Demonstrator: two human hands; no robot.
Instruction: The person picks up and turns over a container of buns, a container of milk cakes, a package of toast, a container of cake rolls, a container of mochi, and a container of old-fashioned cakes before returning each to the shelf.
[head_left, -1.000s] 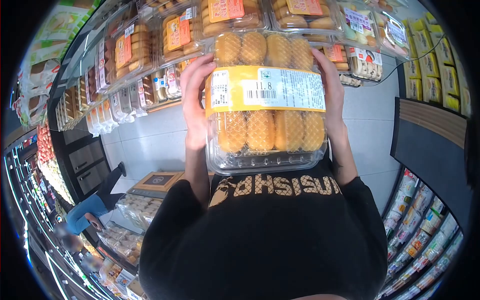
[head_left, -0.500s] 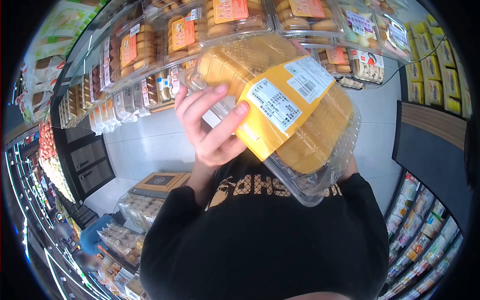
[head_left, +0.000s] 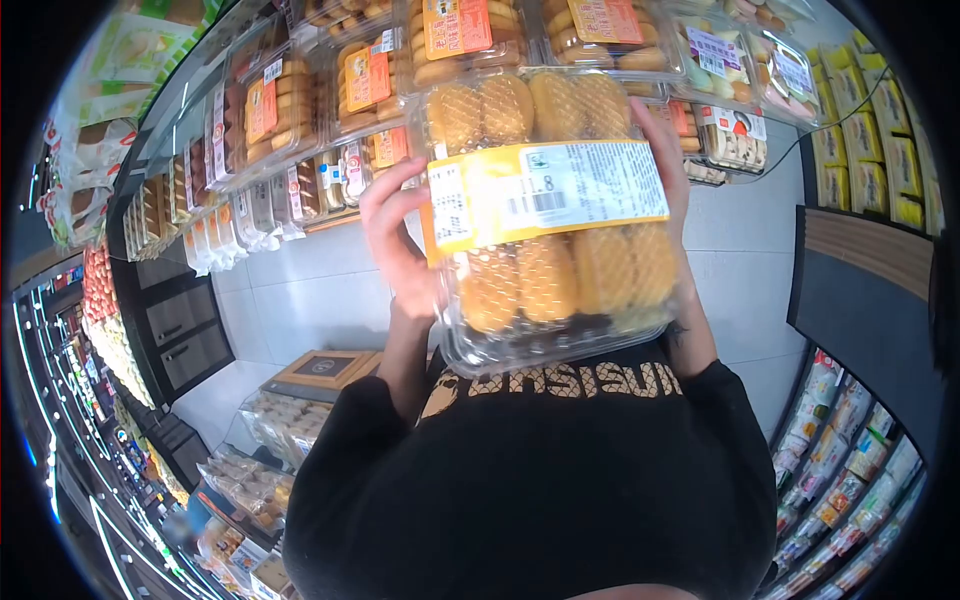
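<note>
Between my two hands is a clear plastic box of golden-brown cakes (head_left: pixel 548 210), with a yellow paper band round its middle carrying white printed labels and a barcode. The box is raised in front of my chest, its labelled face toward the camera. My left hand (head_left: pixel 395 235) is closed on the left side of the box, fingers at the band's edge. On the opposite side, my right hand (head_left: pixel 664 165) grips the right edge; some of its fingers are hidden behind the box. Glare washes out part of the band.
Ahead stands a display of similar clear boxes of biscuits (head_left: pixel 450 40) with orange labels. Yellow packets (head_left: pixel 860 140) line a shelf at right, and packaged goods (head_left: pixel 840 450) fill racks below. Bagged goods (head_left: pixel 250 490) and a brown box (head_left: pixel 325 367) are at lower left.
The box has turned from a tilted side view to nearly level, its labels now facing the camera. My right hand, mostly hidden before, now shows at its right edge.
</note>
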